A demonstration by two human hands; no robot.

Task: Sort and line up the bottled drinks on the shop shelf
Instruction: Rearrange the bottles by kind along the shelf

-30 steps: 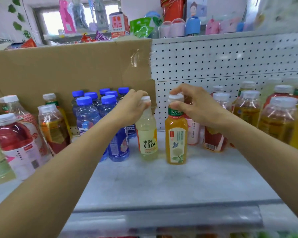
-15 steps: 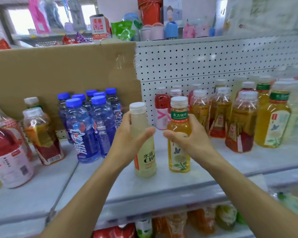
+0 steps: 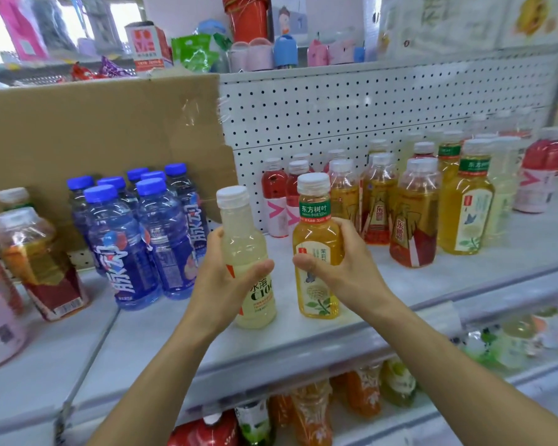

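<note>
Left hand (image 3: 221, 281) grips a pale cloudy plastic bottle (image 3: 248, 259); right hand (image 3: 345, 268) grips an amber tea bottle (image 3: 316, 249) (both upright) above the grey shelf (image 3: 174, 342).

Bright, even light fills the scene, the window (image 3: 0, 40) in the upper left of the frame blown out white, while the wide-angle lens bends the white metal shelf (image 3: 335, 320) and blurs bottles toward the right and lower edges.

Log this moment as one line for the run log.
left hand grips pale cloudy plastic bottle | right hand grips amber green-banded tea bottle | both upright near grey shelf front
</note>
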